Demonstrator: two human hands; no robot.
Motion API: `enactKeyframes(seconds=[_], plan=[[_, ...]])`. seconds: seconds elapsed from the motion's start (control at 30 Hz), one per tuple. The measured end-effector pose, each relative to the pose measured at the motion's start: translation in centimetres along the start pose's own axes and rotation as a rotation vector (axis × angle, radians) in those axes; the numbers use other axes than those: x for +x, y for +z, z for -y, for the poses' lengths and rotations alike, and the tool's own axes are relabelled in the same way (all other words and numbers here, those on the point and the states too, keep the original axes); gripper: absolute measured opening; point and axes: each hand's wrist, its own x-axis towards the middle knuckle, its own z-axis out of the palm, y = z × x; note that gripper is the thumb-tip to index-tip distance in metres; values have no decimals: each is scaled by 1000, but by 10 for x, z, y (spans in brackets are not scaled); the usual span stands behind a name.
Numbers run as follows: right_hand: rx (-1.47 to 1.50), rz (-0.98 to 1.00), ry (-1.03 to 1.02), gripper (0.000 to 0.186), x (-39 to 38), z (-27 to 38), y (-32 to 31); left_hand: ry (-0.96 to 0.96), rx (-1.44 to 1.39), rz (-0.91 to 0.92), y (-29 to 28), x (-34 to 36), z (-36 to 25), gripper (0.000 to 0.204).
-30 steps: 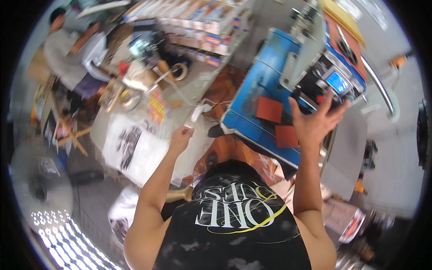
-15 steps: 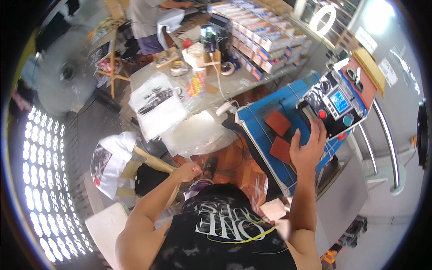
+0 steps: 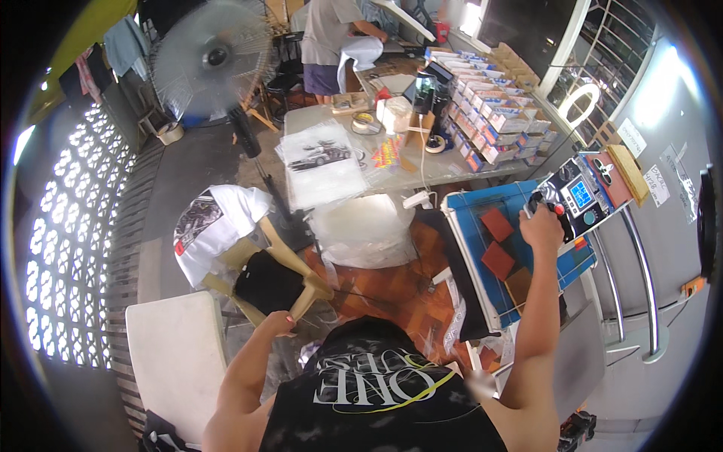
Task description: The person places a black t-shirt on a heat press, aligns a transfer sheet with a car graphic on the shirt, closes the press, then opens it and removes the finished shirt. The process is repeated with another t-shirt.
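My right hand (image 3: pixel 542 226) is closed on the black handle (image 3: pixel 538 202) of a heat press, beside its control panel (image 3: pixel 577 193) with a blue screen. Below, the blue platen (image 3: pixel 504 212) carries red square pads (image 3: pixel 497 258) and a brown piece. Dark cloth hangs along the press's left edge. My left hand (image 3: pixel 277 324) is down by a beige plastic chair (image 3: pixel 318 286), fingers curled; what they hold, if anything, I cannot make out. A white printed shirt (image 3: pixel 237 203) drapes over that chair's back, and black cloth (image 3: pixel 267 285) lies on its seat.
A table (image 3: pixel 448 181) ahead carries printed sheets (image 3: pixel 316 151), tape rolls and stacked small boxes (image 3: pixel 497 120). A standing fan (image 3: pixel 215 56) is at back left, a white board (image 3: pixel 169 361) at lower left. A co-worker (image 3: pixel 324 34) stands behind the table.
My view has swung left, bringing the chair and fan further in. My right hand has gone from spread fingers to gripping the press handle. My left hand has moved down beside the chair.
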Motion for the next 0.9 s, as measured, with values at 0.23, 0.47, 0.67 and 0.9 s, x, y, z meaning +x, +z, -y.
enactKeyframes(seconds=[0.23, 0.47, 0.67, 0.9], plan=[[-15, -6, 30, 44, 1, 5, 1, -250, -295, -642, -14, -128, 128, 27], [-42, -109, 35, 44, 7, 1, 22, -727, -329, -237, 17, -226, 178, 117], [-243, -213, 29, 68, 12, -5, 53, -777, -304, 71, 8, -220, 189, 142], [-220, -113, 49, 60, 15, -1, 42, -752, -249, 207, -9, -219, 193, 150]])
